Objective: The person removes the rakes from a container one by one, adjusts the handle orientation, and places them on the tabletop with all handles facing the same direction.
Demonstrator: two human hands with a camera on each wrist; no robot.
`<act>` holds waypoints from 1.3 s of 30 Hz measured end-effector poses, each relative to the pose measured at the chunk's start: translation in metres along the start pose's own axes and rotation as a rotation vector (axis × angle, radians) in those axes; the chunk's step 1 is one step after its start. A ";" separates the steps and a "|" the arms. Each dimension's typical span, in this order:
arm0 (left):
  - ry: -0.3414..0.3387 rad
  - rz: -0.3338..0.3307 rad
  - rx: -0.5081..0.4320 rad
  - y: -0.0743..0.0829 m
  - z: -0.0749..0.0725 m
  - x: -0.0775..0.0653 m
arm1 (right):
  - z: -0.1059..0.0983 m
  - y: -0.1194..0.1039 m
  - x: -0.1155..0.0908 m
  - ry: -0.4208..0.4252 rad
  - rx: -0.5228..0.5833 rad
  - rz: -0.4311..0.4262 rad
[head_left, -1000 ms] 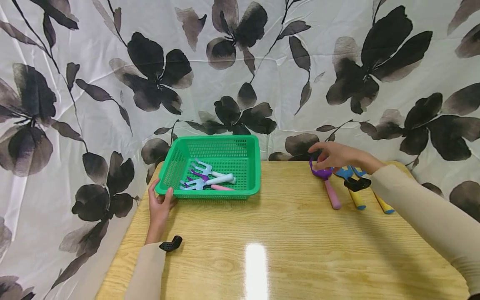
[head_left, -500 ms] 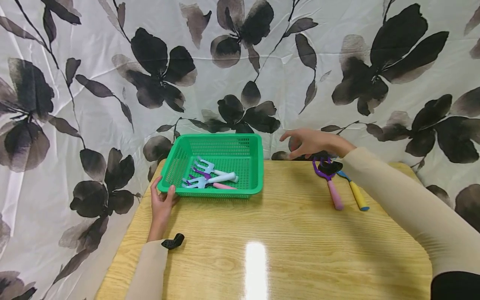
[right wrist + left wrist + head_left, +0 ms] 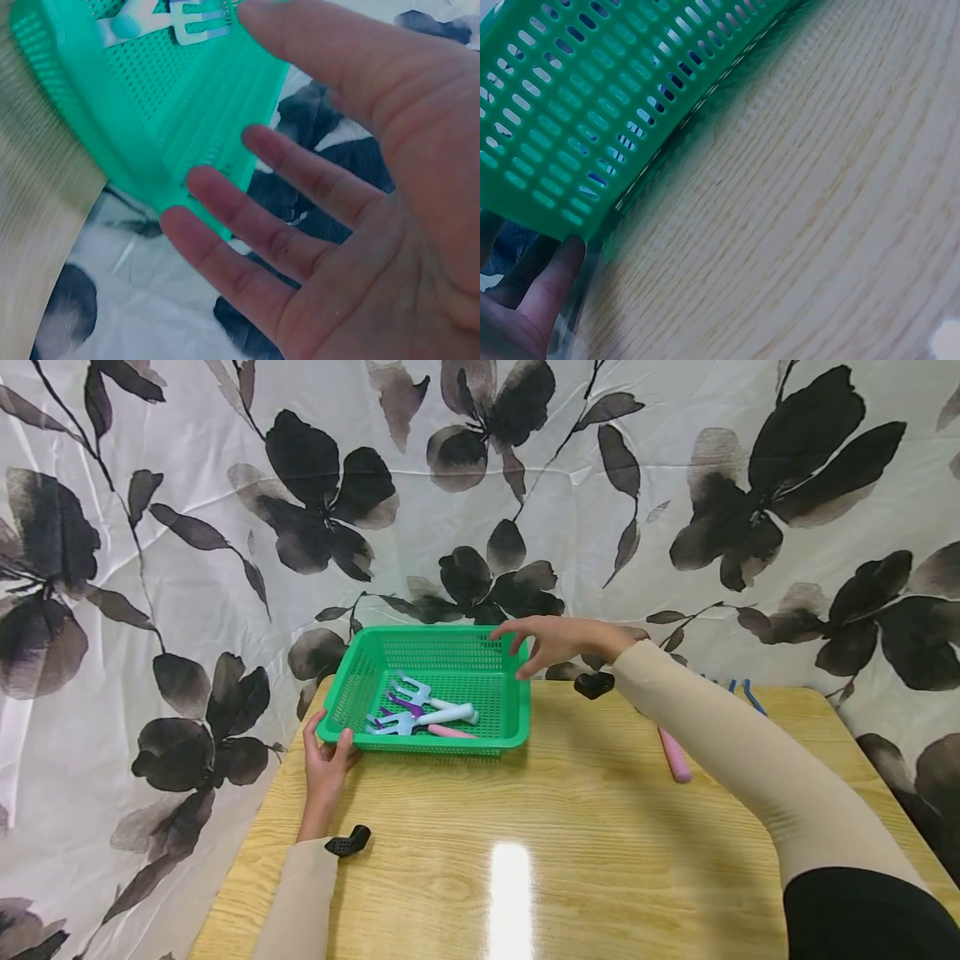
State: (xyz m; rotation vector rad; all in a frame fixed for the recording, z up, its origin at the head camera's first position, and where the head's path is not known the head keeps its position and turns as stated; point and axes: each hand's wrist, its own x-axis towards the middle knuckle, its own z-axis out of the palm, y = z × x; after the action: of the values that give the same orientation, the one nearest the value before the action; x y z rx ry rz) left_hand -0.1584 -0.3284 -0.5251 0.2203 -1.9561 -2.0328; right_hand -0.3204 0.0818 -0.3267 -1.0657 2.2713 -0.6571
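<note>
The green plastic basket (image 3: 517, 727) stands at the table's back left. Inside lie light-blue hand forks (image 3: 442, 714) with pale handles, a purple fork head (image 3: 405, 704) and a pink handle (image 3: 450, 732). My left hand (image 3: 326, 772) grips the basket's near left corner, thumb on the front wall and fingers round the side. Over the basket's right rim hovers my right hand (image 3: 558, 639), palm down, its fingers spread and holding nothing. The right wrist view shows the palm (image 3: 360, 285) bare beside the basket.
On the right, a pink-handled tool (image 3: 675, 756) lies on the wooden table (image 3: 600, 843), partly behind my right sleeve (image 3: 720, 752). Blue tines (image 3: 752, 695) show beyond the sleeve. A floral cloth (image 3: 585, 527) hangs behind the table.
My right hand has moved left from above the tools on the right to the basket's right rim, carrying nothing. My left hand keeps its grip on the basket's corner.
</note>
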 end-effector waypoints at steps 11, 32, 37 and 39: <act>0.008 -0.026 0.018 0.001 0.000 0.002 | 0.015 -0.016 0.061 -0.093 -0.016 -0.051; -0.027 -0.042 -0.023 0.025 0.008 -0.008 | 0.074 -0.022 0.144 -0.153 -0.023 -0.096; -0.025 -0.054 -0.010 0.027 0.008 -0.009 | 0.087 -0.027 0.152 -0.191 -0.083 -0.051; -0.026 -0.054 -0.009 0.028 0.008 -0.010 | 0.092 -0.030 0.154 -0.197 -0.103 -0.044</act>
State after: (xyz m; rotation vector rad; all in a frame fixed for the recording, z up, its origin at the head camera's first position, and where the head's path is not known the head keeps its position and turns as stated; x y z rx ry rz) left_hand -0.1486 -0.3179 -0.4975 0.2479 -1.9768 -2.0881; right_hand -0.3284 -0.0764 -0.4161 -1.1777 2.1356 -0.4346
